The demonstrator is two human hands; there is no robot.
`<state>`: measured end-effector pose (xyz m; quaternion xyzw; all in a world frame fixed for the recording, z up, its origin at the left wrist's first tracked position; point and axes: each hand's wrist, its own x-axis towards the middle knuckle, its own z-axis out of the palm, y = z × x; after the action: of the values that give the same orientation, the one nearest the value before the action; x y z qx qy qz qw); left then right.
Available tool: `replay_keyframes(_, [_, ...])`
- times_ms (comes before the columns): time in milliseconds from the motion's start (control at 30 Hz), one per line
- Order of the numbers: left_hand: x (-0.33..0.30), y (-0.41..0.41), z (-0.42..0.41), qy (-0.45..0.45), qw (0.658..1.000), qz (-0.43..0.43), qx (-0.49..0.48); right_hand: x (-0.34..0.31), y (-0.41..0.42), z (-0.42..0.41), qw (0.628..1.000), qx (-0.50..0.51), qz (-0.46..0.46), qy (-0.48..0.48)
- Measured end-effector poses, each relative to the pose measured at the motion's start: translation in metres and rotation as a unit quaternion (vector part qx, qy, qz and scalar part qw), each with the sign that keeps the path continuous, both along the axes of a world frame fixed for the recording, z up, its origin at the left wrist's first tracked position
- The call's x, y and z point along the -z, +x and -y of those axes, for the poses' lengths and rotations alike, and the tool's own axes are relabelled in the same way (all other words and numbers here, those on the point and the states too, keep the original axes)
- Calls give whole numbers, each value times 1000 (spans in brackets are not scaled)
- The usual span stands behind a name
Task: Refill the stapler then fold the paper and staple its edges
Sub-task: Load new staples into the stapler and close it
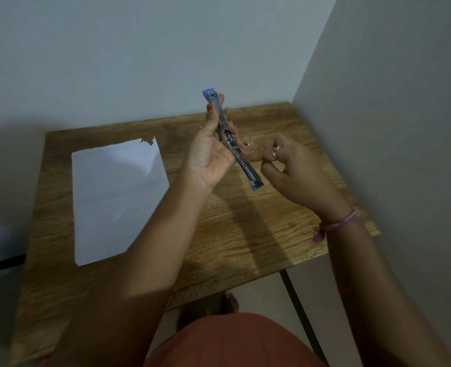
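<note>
A: The opened-out stapler is gripped in the left hand, above the desk. The right hand is curled, one finger laid on the stapler; whatever's pinched can't be made out.

B: Paper is lying flat on the wood-grain desk, left side, far corner torn. Grey walls are seen behind and right.

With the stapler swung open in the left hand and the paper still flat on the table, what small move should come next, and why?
Probably seat a staple strip in the open channel. The left hand holds the stapler unfolded above the table, and the right hand is at its hinge with fingers curled; whether it holds staples is unclear. The paper lies unfolded, so folding comes later.
</note>
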<state>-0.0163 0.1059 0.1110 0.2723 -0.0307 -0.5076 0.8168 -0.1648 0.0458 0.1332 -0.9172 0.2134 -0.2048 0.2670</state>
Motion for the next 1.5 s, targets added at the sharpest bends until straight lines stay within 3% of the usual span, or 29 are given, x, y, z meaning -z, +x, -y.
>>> replay_keyframes(200, [-3, 0, -1, 0, 1000, -12, -25, 1, -6, 0, 995, -5, 0, 101])
replay_keyframes(567, [-1, -6, 1, -9, 998, -3, -61, 8, -18, 7, 999, -6, -19, 39])
replay_keyframes(767, [-1, -5, 2, -20, 997, 12, -79, 10, -23, 11, 995, -14, 8, 103])
replay_keyframes(900, [0, -5, 2, -23, 997, 12, -77, 10, -21, 20, 980, 22, 89, 178])
replay_keyframes(1300, [-1, -8, -1, -19, 997, 19, -74, 5, 5, 16, 996, -48, 73, 22])
replay_keyframes(1500, [-3, -5, -5, -28, 997, 17, -72, 16, 1, 20, 997, -53, 35, 36])
